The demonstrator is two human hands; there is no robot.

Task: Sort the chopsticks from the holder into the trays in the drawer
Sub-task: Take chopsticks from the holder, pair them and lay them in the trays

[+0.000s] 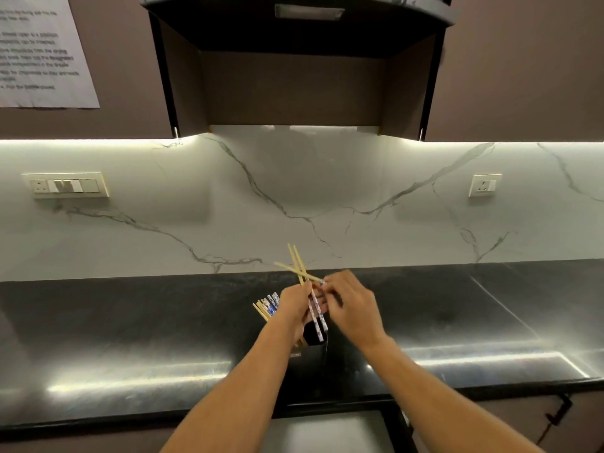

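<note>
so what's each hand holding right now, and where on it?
Left hand grips a mixed bunch of chopsticks around mid-length. Right hand pinches the top end of a white patterned chopstick in that bunch.

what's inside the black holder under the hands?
Black holder: white patterned chopsticks go into it; interior hidden by left hand and right hand. Both grip chopsticks, including plain wooden chopsticks.

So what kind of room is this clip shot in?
Most likely a home kitchen: a dark range hood hangs above a black stone countertop with a marble-look backsplash, and both hands sort chopsticks.
</note>
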